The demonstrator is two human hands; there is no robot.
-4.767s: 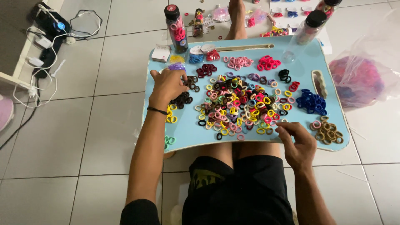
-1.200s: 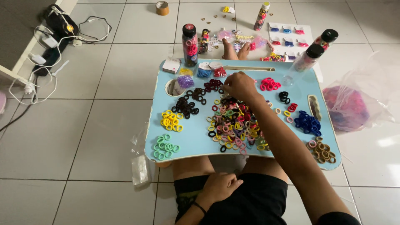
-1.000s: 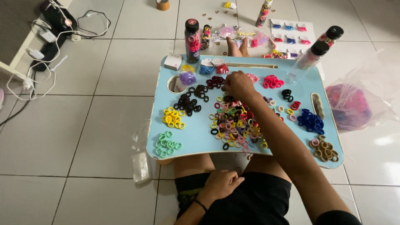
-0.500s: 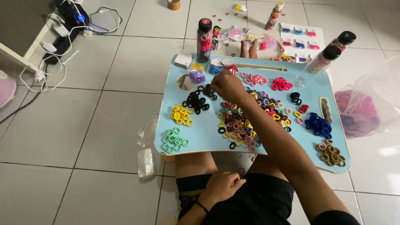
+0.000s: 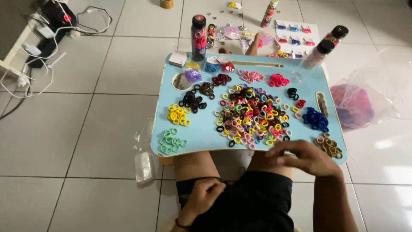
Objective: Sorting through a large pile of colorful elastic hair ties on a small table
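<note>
We see a heap of small mixed-colour hair ties (image 5: 251, 118) lying flat mid-tray, spread loosely, many overlapping; sorted clusters around it, yellow ties (image 5: 178, 115) left, green ties (image 5: 171, 141) at the near-left corner, blue ties (image 5: 315, 119) right

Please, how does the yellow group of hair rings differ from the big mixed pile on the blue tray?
The small yellow group of hair rings has one colour; the large mixed pile of hair rings has many. The yellow group lies near the tray's left side, the mixed pile in the middle. Both rest on the light blue tray.
</note>
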